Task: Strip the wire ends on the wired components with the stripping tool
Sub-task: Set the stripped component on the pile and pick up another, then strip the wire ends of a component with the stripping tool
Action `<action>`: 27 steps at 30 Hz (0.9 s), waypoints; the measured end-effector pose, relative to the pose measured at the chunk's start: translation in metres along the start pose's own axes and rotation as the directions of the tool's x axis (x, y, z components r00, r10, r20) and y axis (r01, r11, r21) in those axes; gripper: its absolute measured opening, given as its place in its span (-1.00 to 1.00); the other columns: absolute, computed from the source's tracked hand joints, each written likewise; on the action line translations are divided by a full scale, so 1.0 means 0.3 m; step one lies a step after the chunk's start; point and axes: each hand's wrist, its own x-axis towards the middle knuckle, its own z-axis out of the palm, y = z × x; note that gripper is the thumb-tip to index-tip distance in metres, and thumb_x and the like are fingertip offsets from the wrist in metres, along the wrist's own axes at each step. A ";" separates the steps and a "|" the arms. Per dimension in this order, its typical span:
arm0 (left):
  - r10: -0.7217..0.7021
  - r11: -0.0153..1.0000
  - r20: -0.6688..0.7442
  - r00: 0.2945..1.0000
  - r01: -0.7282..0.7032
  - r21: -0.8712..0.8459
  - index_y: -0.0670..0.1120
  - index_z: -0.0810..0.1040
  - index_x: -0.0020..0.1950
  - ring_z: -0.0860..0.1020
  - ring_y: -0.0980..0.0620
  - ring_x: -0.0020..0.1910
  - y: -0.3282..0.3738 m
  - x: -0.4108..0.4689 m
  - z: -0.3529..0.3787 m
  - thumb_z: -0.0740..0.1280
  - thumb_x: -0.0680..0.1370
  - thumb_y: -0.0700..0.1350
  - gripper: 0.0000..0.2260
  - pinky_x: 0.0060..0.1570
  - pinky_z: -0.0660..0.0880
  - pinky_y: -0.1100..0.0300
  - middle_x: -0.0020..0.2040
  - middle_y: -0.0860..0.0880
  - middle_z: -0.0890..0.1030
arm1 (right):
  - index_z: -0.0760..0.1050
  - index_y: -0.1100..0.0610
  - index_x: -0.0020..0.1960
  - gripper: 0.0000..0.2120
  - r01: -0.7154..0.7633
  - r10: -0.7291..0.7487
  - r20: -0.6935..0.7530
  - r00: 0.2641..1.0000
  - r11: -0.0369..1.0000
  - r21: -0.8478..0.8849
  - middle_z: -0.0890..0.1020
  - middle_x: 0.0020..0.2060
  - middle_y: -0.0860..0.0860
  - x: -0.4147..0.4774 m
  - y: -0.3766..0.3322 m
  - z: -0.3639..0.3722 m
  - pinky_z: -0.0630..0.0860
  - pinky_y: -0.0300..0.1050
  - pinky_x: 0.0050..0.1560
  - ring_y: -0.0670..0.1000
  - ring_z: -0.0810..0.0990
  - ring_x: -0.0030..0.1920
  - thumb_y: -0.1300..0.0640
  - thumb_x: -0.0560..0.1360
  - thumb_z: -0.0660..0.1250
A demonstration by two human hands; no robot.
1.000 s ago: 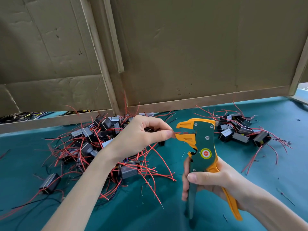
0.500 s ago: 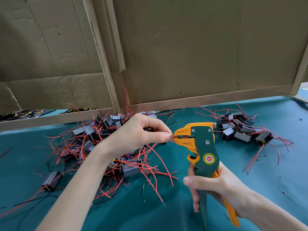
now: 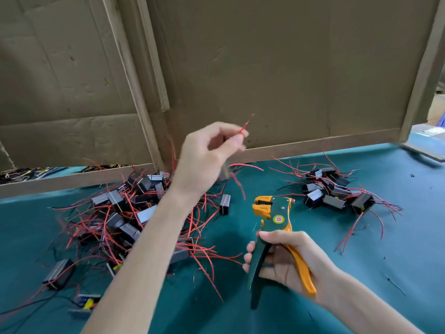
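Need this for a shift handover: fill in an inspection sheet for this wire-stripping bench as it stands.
Surface: teal cloth, bare patches between piles.
Job's things: stripping tool; large pile of wired components on the left, smaller pile on the right.
Clutter: loose wire scraps on the cloth.
Hands: left hand pinches a red wire, raised; right hand grips the tool's handles.
Cables: red and black leads tangled through both piles.
Surroundings: cardboard panels on wooden frames behind.
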 end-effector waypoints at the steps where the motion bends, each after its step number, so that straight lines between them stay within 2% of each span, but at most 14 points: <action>1: 0.007 0.999 0.002 1.000 -0.007 -0.037 -0.07 0.64 -0.11 0.64 0.13 -0.19 0.020 0.031 0.047 0.38 0.51 -0.28 -0.88 -0.08 0.51 0.34 -0.24 0.02 0.67 | 0.51 0.33 -0.20 -0.87 -0.022 0.022 -0.014 1.000 0.999 0.031 0.59 -0.24 0.30 0.004 -0.005 -0.004 0.62 0.17 -0.20 0.27 0.63 -0.28 0.33 0.27 0.39; 4: -0.075 0.992 -0.006 0.997 0.074 -0.100 -0.18 0.63 -0.10 0.65 -0.14 -0.06 0.035 0.109 0.245 0.39 0.47 -0.33 -0.91 0.05 0.57 0.05 -0.16 -0.14 0.67 | 0.45 0.30 -0.10 -0.82 -0.061 0.065 -0.045 0.997 0.995 0.081 0.58 -0.26 0.28 0.017 -0.016 -0.010 0.63 0.15 -0.23 0.25 0.64 -0.30 0.32 0.30 0.33; 6: -0.169 0.977 -0.002 0.986 0.167 -0.133 -0.25 0.62 -0.05 0.63 -0.22 -0.03 0.022 0.121 0.384 0.36 0.48 -0.36 -0.90 0.08 0.55 -0.08 -0.10 -0.24 0.66 | 0.48 0.33 -0.07 -0.79 -0.064 0.066 -0.033 0.997 0.997 0.049 0.60 -0.27 0.26 0.018 -0.023 -0.010 0.63 0.09 -0.27 0.22 0.65 -0.31 0.32 0.29 0.32; 8: -0.217 0.964 0.067 0.974 0.224 -0.143 -0.27 0.60 0.07 0.60 -0.20 -0.03 0.004 0.100 0.490 0.30 0.51 -0.38 -0.83 0.15 0.52 -0.01 0.03 -0.28 0.64 | 0.59 0.32 -0.17 -0.76 -0.039 0.039 -0.002 0.999 0.999 0.011 0.63 -0.33 0.21 0.011 -0.028 -0.013 0.61 -0.01 -0.35 0.16 0.66 -0.36 0.39 0.17 0.34; 10: -0.214 0.971 0.254 0.943 0.233 -0.049 -0.18 0.52 0.29 0.56 -0.14 0.08 -0.014 0.067 0.546 0.29 0.54 -0.31 -0.69 0.19 0.42 0.16 0.22 -0.22 0.57 | 0.63 0.28 -0.29 -0.77 -0.008 0.008 0.028 1.000 1.000 0.026 0.61 -0.40 0.16 0.001 -0.031 -0.016 0.59 -0.06 -0.40 0.13 0.65 -0.42 0.43 0.11 0.29; 12: -0.195 0.980 0.429 0.882 0.155 0.127 -0.06 0.47 0.38 0.52 -0.09 0.18 -0.037 0.042 0.546 0.30 0.55 -0.24 -0.61 0.20 0.36 0.22 0.28 -0.12 0.56 | 0.59 0.29 -0.29 -0.82 -0.006 0.005 0.029 1.000 0.999 0.036 0.60 -0.41 0.16 0.001 -0.031 -0.016 0.60 -0.04 -0.39 0.13 0.64 -0.42 0.38 0.12 0.31; 13: -0.188 0.975 0.458 0.869 0.111 0.190 -0.04 0.50 0.35 0.53 -0.06 0.19 -0.049 0.034 0.527 0.30 0.54 -0.22 -0.63 0.19 0.36 0.24 0.26 -0.08 0.58 | 0.58 0.31 -0.25 -0.81 -0.012 0.012 0.022 1.000 1.000 0.025 0.61 -0.38 0.18 0.008 -0.029 -0.020 0.61 -0.01 -0.36 0.15 0.65 -0.40 0.38 0.13 0.33; 15: -0.186 0.963 0.396 0.899 0.087 0.255 -0.05 0.60 0.22 0.56 0.00 0.15 -0.078 0.022 0.457 0.30 0.52 -0.23 -0.71 0.13 0.40 0.27 0.16 -0.05 0.64 | 0.56 0.34 -0.18 -0.80 -0.031 0.031 0.000 1.000 0.999 0.026 0.61 -0.29 0.25 0.023 -0.020 -0.027 0.63 0.06 -0.29 0.20 0.66 -0.33 0.35 0.20 0.34; 17: -0.194 0.924 0.160 0.968 0.126 0.360 -0.07 0.63 0.10 0.60 0.00 0.07 -0.132 0.024 0.364 0.27 0.52 -0.24 -0.77 0.06 0.46 0.23 0.05 -0.05 0.68 | 0.58 0.36 -0.26 -0.88 -0.037 0.038 -0.017 0.999 0.996 0.078 0.60 -0.25 0.28 0.035 -0.014 -0.034 0.63 0.13 -0.23 0.25 0.64 -0.29 0.32 0.25 0.34; 18: -0.197 0.884 0.020 0.980 0.169 0.437 -0.08 0.61 0.08 0.59 -0.03 0.05 -0.169 0.027 0.312 0.26 0.52 -0.23 -0.80 0.05 0.48 0.18 0.03 -0.05 0.67 | 0.59 0.34 -0.30 -0.91 -0.030 0.032 -0.021 0.999 0.995 0.092 0.59 -0.25 0.28 0.039 -0.013 -0.037 0.62 0.15 -0.21 0.26 0.64 -0.28 0.31 0.25 0.36; 20: -0.227 0.792 -0.190 0.955 0.295 0.535 -0.13 0.53 0.11 0.55 -0.10 0.08 -0.257 0.030 0.215 0.26 0.54 -0.20 -0.84 0.05 0.46 0.08 0.06 -0.10 0.62 | 0.60 0.33 -0.33 -0.93 -0.009 0.012 -0.032 0.999 0.997 0.082 0.60 -0.25 0.29 0.041 -0.013 -0.044 0.62 0.17 -0.19 0.27 0.65 -0.27 0.30 0.25 0.38; 21: -0.257 0.750 -0.244 0.935 0.352 0.561 -0.16 0.48 0.13 0.53 -0.13 0.09 -0.301 0.030 0.178 0.26 0.56 -0.18 -0.84 0.03 0.45 0.05 0.08 -0.13 0.59 | 0.60 0.32 -0.33 -0.93 -0.001 0.004 -0.031 1.000 0.997 0.073 0.61 -0.24 0.29 0.043 -0.012 -0.049 0.62 0.16 -0.18 0.28 0.65 -0.26 0.30 0.26 0.38; 24: -0.380 0.665 -0.260 0.887 0.458 0.590 -0.20 0.40 0.23 0.54 -0.17 0.10 -0.402 0.033 0.135 0.25 0.60 -0.14 -0.76 -0.02 0.46 0.04 0.14 -0.16 0.57 | 0.60 0.31 -0.31 -0.93 0.015 -0.014 -0.020 1.000 0.999 0.038 0.61 -0.23 0.30 0.039 -0.016 -0.048 0.61 0.15 -0.17 0.28 0.65 -0.25 0.29 0.28 0.39; 27: -0.409 0.683 -0.177 0.895 0.429 0.591 -0.16 0.45 0.28 0.55 -0.13 0.12 -0.459 0.049 0.142 0.25 0.60 -0.15 -0.74 0.08 0.48 0.03 0.14 -0.11 0.61 | 0.59 0.31 -0.31 -0.93 0.034 -0.033 -0.026 0.999 0.999 0.013 0.60 -0.23 0.31 0.033 -0.019 -0.047 0.61 0.17 -0.18 0.28 0.64 -0.25 0.30 0.30 0.37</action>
